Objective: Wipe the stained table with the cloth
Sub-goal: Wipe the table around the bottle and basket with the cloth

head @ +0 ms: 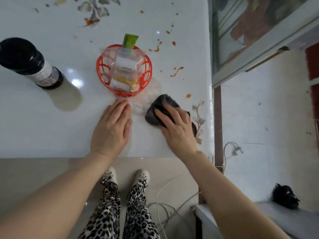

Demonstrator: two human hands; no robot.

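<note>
Two hands on the table [43,131], then. Where is the cloth?

Near the right edge. The dark grey cloth [160,104], soft and bunched into a lump, lies on the glossy white top. The right hand [176,125] presses it down, fingers spread and almost straight over the fabric.

And the left hand?

The left hand [112,128] lies palm down on the bare top, fingers straight and together, tips just short of a round red plastic basket [103,66] with an openwork wall.

What sits in it?

A crinkled clear bag [126,69] and a flat green tube [130,40] standing at the far rim.

And the mess?

Orange-red smears [177,71] and dots lie beyond the cloth, right of the basket — one spot is near the cloth itself. A dark, round-capped bottle [25,61] stands well to the left.
</note>
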